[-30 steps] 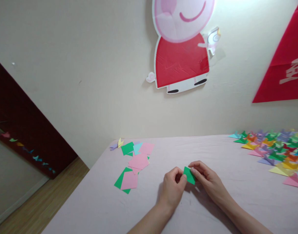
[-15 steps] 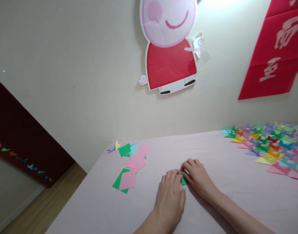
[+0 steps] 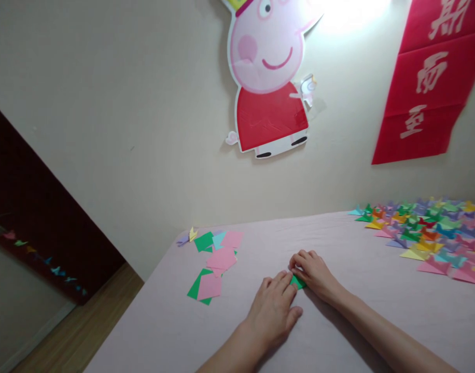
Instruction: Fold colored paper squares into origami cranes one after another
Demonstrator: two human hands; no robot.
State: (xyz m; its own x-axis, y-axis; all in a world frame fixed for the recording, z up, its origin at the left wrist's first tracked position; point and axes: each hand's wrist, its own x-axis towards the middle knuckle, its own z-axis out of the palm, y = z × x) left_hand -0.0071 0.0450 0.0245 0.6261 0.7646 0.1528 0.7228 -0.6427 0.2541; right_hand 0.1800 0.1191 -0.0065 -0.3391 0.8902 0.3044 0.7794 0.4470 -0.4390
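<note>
A small folded green paper (image 3: 298, 281) lies on the pale pink table (image 3: 338, 321), mostly covered by my hands. My left hand (image 3: 274, 310) rests flat on the table with its fingers stretched out, the fingertips pressing on the paper's left side. My right hand (image 3: 314, 272) has its fingers curled down and presses on the paper's far edge. Only a small green corner shows between the two hands.
Loose pink, green and blue paper squares (image 3: 216, 261) lie to the left, with small folded pieces (image 3: 187, 237) at the table's far left corner. Several folded paper figures in many colours (image 3: 432, 233) cover the table's right side. A cartoon pig cutout (image 3: 269, 77) and red banner (image 3: 424, 83) hang on the wall.
The green paper, held up a little between both hands a second ago, is now pressed flat on the table. My left hand has flattened out. The camera has tilted upward.
</note>
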